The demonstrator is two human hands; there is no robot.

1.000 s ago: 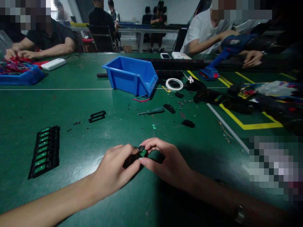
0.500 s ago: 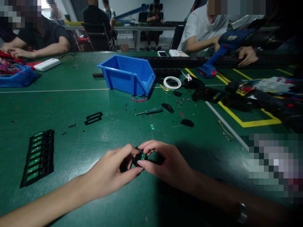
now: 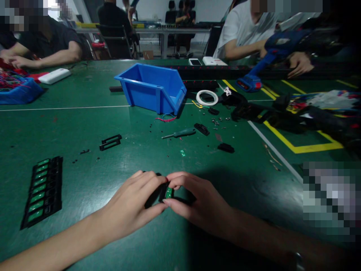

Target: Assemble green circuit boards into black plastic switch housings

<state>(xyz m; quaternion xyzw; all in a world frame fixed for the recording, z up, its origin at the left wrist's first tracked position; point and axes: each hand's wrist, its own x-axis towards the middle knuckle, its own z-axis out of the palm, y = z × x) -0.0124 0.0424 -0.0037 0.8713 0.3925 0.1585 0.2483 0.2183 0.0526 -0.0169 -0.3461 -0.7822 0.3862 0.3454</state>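
Near the table's front, my left hand (image 3: 132, 197) and my right hand (image 3: 201, 199) meet around a small black plastic housing (image 3: 163, 192) with a green circuit board (image 3: 169, 193) on its right side. The fingers and thumb of each hand close on opposite ends of it, so part of the housing is hidden. A row of similar black housings with green boards (image 3: 38, 195) lies to the left. Beyond my hands, a tiny green board piece (image 3: 182, 153) rests on the table. Two black frames (image 3: 110, 144) lie farther left.
A blue bin (image 3: 143, 94) stands mid-table. Near it are a screwdriver (image 3: 182, 133), a white tape roll (image 3: 207, 98), black parts (image 3: 226, 148) and loose screws. A blue cordless drill (image 3: 251, 81) stands at the right by a co-worker's hand (image 3: 301, 64). Cable bundles lie there too.
The held housing has tilted a little, so more of its green board shows. Both hands keep hold of it, with the left fingers slightly farther over it. The view has shifted slightly.
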